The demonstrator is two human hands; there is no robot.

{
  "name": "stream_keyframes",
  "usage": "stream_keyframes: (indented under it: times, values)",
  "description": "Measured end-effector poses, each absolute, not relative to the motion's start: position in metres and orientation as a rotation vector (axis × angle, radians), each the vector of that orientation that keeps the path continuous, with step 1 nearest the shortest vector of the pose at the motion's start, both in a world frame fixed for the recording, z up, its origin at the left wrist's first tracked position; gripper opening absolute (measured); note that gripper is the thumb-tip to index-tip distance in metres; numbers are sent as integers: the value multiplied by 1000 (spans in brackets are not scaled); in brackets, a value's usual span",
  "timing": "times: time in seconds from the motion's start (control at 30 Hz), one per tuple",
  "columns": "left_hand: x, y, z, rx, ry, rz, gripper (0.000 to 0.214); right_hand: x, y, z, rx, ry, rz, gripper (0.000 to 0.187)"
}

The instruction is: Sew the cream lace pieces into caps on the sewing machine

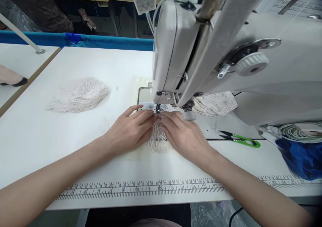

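Observation:
A small piece of white lace (pixel 158 140) lies under the sewing machine's presser foot (pixel 158 109), its scalloped edge toward me. My left hand (pixel 132 128) grips it from the left, fingertips close beside the foot. From the right, my right hand (pixel 183 131) pinches the same lace, thumb and fingers bent together near the needle. The fingertips of both hands almost meet in front of the foot and hide part of the lace. Above my right hand is the white sewing machine head (pixel 173 52).
A pile of lace pieces (pixel 79 94) lies on the left of the white table; more lace (pixel 215 103) sits behind the needle area. Green-handled thread snips (pixel 240 139) and blue cloth (pixel 303 158) are at right. A printed ruler (pixel 148 190) runs along the front edge. Another person (pixel 37 9) is at upper left.

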State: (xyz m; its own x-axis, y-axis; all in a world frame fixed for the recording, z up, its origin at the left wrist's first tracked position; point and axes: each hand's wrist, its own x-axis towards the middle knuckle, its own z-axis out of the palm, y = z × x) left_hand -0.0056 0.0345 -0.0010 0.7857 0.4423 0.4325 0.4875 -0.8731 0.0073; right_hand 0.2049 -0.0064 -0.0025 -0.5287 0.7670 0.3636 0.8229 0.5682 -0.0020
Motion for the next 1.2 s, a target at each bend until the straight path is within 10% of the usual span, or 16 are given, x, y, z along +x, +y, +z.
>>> stream_keyframes:
  times: [1.2]
  values:
    - [-2, 20, -2, -2675, -755, -579, 31, 212, -3, 0, -1128, -2512, -432, 20]
